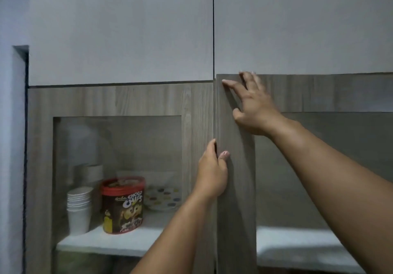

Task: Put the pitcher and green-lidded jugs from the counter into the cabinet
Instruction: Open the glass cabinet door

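Note:
Two grey-brown wood cabinet doors with glass panes fill the view. My left hand (212,172) grips the inner edge of the right cabinet door (235,188), fingers curled behind the edge, thumb on the front. My right hand (252,105) rests flat on the top left corner of that door's frame with fingers spread. The right door stands slightly proud of the left door (197,124). No pitcher or green-lidded jug is in view.
Behind the left door's glass, a white shelf (119,244) holds a stack of paper cups (79,207), a red Choco Chips tin (123,204) and a dotted plate (162,197). Pale upper cabinet doors (121,29) hang above. A wall (10,124) stands at left.

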